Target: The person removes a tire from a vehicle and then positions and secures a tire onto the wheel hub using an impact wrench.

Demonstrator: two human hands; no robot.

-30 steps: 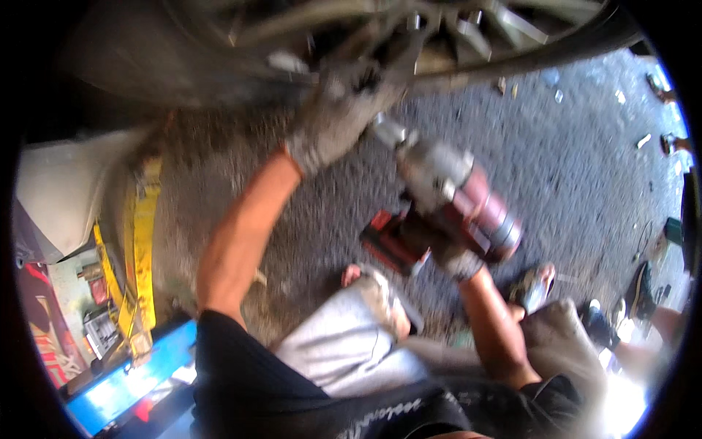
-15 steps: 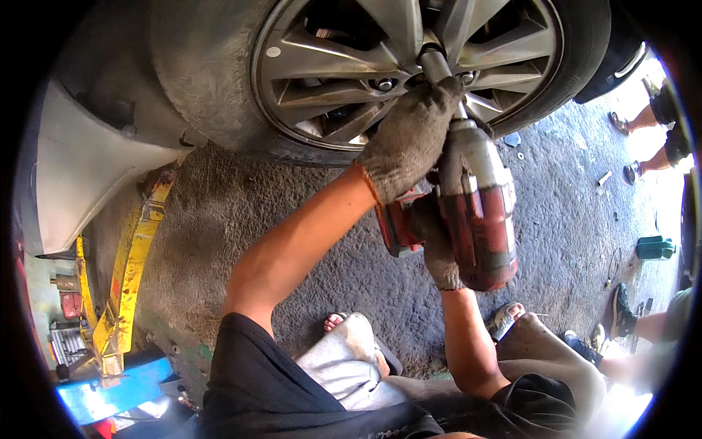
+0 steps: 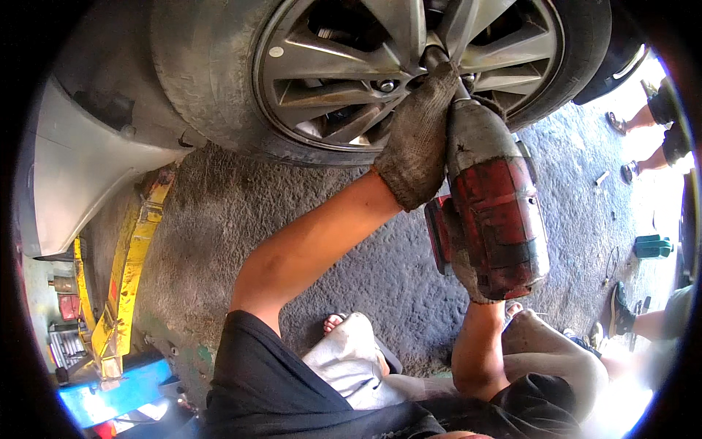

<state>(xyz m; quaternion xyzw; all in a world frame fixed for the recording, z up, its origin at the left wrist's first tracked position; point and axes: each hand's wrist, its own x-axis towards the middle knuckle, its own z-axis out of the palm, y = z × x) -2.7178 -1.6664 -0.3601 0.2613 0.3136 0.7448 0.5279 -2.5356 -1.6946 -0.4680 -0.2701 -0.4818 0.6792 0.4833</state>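
A red and grey impact wrench [image 3: 501, 219], scuffed and dark with grime, points up at the wheel's hub. My right hand [image 3: 466, 274], in a dirty knit glove, grips its handle; the tool's body hides most of those fingers. At the wrench's nose, my gloved left hand [image 3: 418, 143] closes round the long socket [image 3: 436, 57]. The socket's far end sits in a hole near the middle of the grey alloy wheel [image 3: 329, 64]; whether it is on a nut cannot be seen. One lug nut [image 3: 386, 85] shows left of it. Around the wheel is a worn black tyre [image 3: 194, 80].
A yellow metal jack arm [image 3: 131, 271] slants down at the left beside the pale car body panel [image 3: 88, 175]. A blue metal part [image 3: 117, 391] lies below it. On the rough floor to the right are a green case [image 3: 653, 246] and other people's feet [image 3: 621, 311].
The wrench's rear end has swung to the right, and my right hand has gone with it. My left hand has shifted slightly right, still round the socket.
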